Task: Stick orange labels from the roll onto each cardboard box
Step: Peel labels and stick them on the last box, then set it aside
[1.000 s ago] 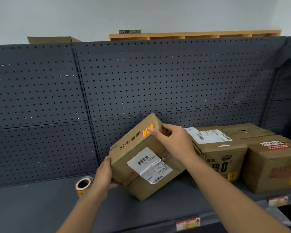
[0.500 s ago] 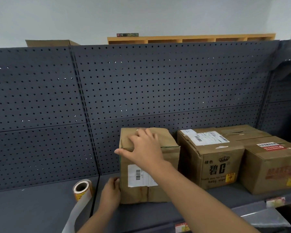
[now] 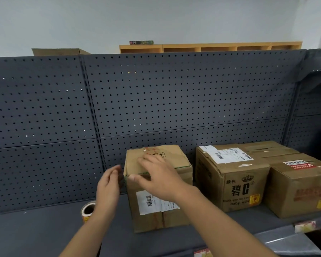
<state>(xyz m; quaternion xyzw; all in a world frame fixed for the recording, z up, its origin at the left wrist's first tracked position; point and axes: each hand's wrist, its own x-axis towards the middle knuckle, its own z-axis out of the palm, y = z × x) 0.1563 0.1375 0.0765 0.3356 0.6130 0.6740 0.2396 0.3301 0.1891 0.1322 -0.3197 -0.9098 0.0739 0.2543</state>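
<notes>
A cardboard box stands upright on the grey shelf, a white shipping label on its front. My right hand lies over its top front edge with spread fingers, thumb at the left corner. My left hand hovers just left of the box with relaxed fingers, holding nothing. The label roll stands on the shelf behind my left wrist, partly hidden. Two more boxes sit to the right: the middle box and the right box, each with an orange label low on its front.
A dark pegboard panel backs the shelf. Price tags hang on the shelf's front lip. A wooden rack and another carton show above the pegboard. Bare shelf stretches left of the roll.
The box went from tilted in both hands to standing upright on the shelf. My left hand has left its lower corner and risen beside it; my right hand stays on the top.
</notes>
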